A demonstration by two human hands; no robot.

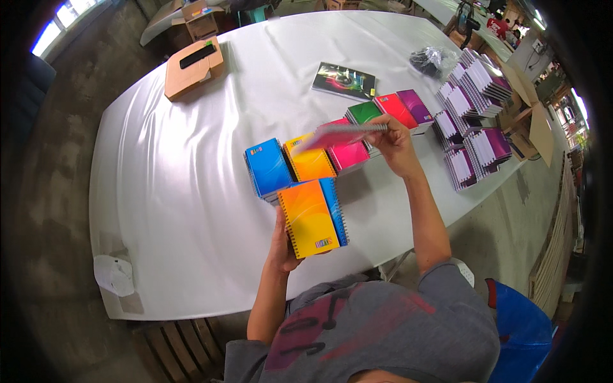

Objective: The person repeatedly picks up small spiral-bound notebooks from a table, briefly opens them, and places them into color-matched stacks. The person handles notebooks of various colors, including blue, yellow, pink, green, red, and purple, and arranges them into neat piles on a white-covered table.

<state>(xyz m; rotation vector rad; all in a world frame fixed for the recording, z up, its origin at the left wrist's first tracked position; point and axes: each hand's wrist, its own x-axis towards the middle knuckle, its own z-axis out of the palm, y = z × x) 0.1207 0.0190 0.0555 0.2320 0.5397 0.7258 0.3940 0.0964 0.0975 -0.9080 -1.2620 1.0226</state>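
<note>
My left hand [280, 246] is closed on the edge of a small pile of spiral notebooks near the table's front edge. On top lies a yellow-orange notebook [310, 220], with a blue notebook [336, 214] showing beneath it. My right hand [397, 145] pinches the spiral edge of a pinkish notebook [338, 135], tilted and blurred, above the stacks. Under and around it stand stacks of notebooks: blue [268, 169], yellow [315, 165], pink [349, 157], green [364, 113], red [397, 111] and purple [415, 106]. The held notebook partly hides the yellow and pink stacks.
Piles of purple-and-white spiral notebooks [469, 105] stand at the right, beside an open cardboard box [539, 131]. Farther back lie a dark-covered book [345, 81] and a clear plastic bag [437, 60]. A phone [197, 56] rests on flat cardboard [185, 76] at far left.
</note>
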